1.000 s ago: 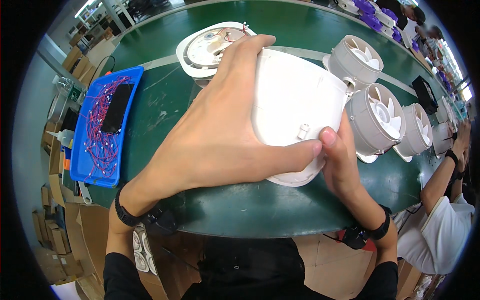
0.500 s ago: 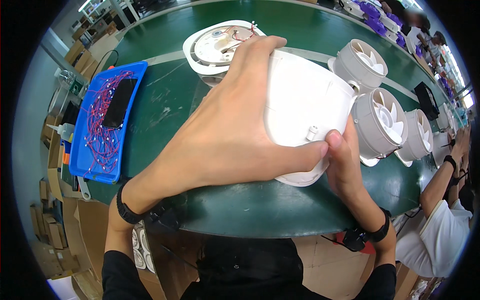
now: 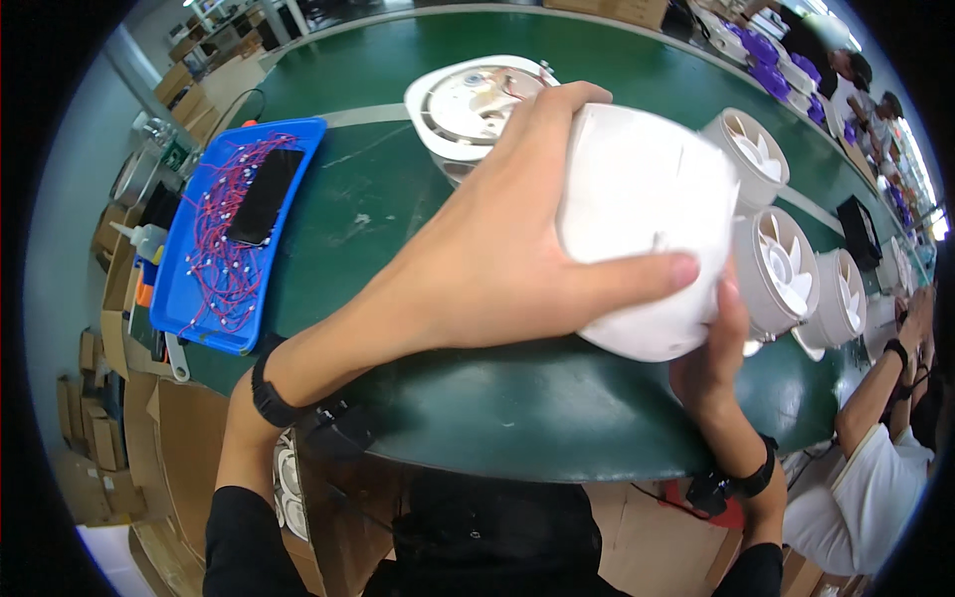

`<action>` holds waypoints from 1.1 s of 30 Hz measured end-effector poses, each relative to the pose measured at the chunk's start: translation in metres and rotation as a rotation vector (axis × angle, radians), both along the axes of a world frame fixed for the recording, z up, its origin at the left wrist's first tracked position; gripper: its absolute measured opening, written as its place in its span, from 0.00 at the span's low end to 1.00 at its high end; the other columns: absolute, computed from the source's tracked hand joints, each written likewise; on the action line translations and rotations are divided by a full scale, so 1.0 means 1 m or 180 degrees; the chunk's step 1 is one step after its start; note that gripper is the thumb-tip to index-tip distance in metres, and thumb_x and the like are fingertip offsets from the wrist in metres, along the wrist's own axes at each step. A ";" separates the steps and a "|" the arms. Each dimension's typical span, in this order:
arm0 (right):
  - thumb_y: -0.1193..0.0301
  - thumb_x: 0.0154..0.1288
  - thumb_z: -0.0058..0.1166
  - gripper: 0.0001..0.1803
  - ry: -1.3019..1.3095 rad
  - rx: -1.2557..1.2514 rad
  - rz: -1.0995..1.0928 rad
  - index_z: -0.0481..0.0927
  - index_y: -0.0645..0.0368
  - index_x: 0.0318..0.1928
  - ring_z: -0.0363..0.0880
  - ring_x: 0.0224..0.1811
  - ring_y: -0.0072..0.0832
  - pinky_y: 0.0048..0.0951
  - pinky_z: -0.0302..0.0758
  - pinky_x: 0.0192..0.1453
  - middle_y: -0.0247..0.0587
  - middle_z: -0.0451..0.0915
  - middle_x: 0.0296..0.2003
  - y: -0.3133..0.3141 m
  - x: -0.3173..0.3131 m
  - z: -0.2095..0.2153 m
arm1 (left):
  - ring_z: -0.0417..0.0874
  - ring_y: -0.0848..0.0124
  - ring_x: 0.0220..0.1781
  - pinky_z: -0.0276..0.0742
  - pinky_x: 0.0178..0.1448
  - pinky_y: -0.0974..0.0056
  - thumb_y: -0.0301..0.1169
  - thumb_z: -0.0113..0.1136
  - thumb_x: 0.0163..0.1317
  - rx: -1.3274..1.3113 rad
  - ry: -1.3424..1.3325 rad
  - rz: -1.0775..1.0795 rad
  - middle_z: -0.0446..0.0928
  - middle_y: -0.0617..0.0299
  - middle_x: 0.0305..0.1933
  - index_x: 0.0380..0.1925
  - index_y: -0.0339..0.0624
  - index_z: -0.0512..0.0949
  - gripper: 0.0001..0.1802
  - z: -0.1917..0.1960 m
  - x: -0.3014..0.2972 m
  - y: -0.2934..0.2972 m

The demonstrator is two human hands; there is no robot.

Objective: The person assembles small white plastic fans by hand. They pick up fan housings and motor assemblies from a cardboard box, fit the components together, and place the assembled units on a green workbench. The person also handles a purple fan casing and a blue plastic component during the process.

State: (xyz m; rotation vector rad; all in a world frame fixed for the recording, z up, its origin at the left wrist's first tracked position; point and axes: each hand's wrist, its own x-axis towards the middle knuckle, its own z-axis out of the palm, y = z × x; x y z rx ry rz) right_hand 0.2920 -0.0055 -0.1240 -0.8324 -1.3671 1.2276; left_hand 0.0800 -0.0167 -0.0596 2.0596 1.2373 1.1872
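A smooth white plastic cover (image 3: 642,189) with rounded corners is held up over the table, slightly blurred by motion. My left hand (image 3: 487,259) spans its left side, fingers over the top edge and thumb across the lower front. At the lower right edge, my right hand (image 3: 708,363) grips it, with its thumb upright and its other fingers partly hidden. Behind my left hand stands a white round-topped unit (image 3: 450,114) with thin wires on top, partly covered by that hand. Just beyond the cover's right side are white fan housings (image 3: 776,269) with visible blades.
A blue tray (image 3: 177,320) on the left holds red and blue wires (image 3: 211,269) and a black phone (image 3: 266,197). A black box (image 3: 859,232) lies at the right. Another person's arm (image 3: 867,393) is at the right edge. Cardboard boxes stand at the lower left.
Both hands and the cover have shifted right in the picture; the whole view has shifted too. The cover has tilted a little, and my two thumbs have moved apart.
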 end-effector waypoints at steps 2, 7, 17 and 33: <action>0.37 0.61 0.46 0.55 0.0223 0.0402 -0.0144 0.48 0.67 0.75 0.55 0.75 0.41 0.40 0.51 0.77 0.54 0.56 0.72 0.002 0.002 0.002 | 0.76 0.57 0.58 0.72 0.62 0.60 0.53 0.69 0.55 -0.0484 -0.1063 -0.0435 0.71 0.43 0.57 0.67 0.28 0.56 0.52 0.006 -0.002 0.006; 0.39 0.72 0.32 0.44 0.1746 -0.0110 -0.0157 0.49 0.56 0.76 0.51 0.77 0.40 0.46 0.51 0.79 0.42 0.53 0.75 0.004 0.021 -0.019 | 0.73 0.60 0.62 0.70 0.65 0.59 0.48 0.70 0.59 -0.0311 -0.2272 -0.0852 0.67 0.40 0.60 0.65 0.26 0.49 0.51 -0.004 0.003 0.007; 0.30 0.65 0.38 0.49 0.2018 -0.0960 0.0765 0.54 0.50 0.75 0.55 0.76 0.39 0.48 0.48 0.79 0.40 0.58 0.73 0.004 -0.002 -0.008 | 0.68 0.57 0.65 0.67 0.67 0.55 0.43 0.75 0.51 0.0448 -0.1860 -0.0429 0.62 0.46 0.62 0.67 0.39 0.50 0.52 -0.038 0.009 0.013; 0.31 0.57 0.55 0.57 0.1229 -0.0423 0.0718 0.45 0.48 0.75 0.55 0.74 0.36 0.47 0.61 0.72 0.41 0.53 0.71 0.011 0.001 -0.005 | 0.72 0.55 0.64 0.67 0.68 0.54 0.44 0.78 0.47 0.0205 -0.0686 -0.0122 0.68 0.44 0.60 0.67 0.35 0.53 0.55 -0.020 0.009 0.013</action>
